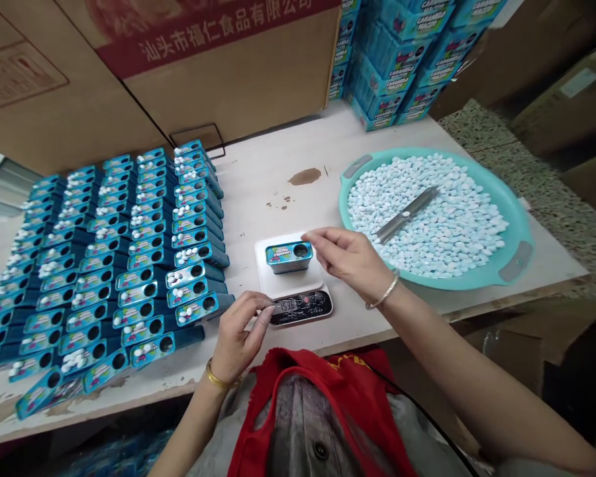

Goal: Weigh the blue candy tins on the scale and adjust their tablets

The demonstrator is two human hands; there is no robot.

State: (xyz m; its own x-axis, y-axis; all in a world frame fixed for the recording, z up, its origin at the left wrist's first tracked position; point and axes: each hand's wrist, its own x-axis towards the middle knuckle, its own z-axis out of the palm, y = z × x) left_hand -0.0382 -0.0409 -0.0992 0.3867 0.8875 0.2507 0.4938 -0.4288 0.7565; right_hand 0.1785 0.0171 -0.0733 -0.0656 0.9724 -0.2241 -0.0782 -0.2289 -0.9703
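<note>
Near the front edge of the smooth surface point(258, 199), we see a shiny-topped container point(289, 266) on a plastic scale point(278, 285) with a glossy panel point(318, 303). Toward the right edge, we find a smooth plastic basin point(519, 225) with matt, chalky-looking pellets point(451, 232) and a bare metal scoop point(420, 201). Matt cardboard point(228, 93) lines the back edge.

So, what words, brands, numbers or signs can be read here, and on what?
"汕头市福仁食品有限公司": carton
"CARAMELO MACIZO": stacked packs
"CARAMELO MACIZO": tin on the scale
"1536", apparently: scale display; any decimal point is too small to tell
Too small or blurred: scale buttons, most labels in the tin rows, yellow lettering on the red apron
</note>
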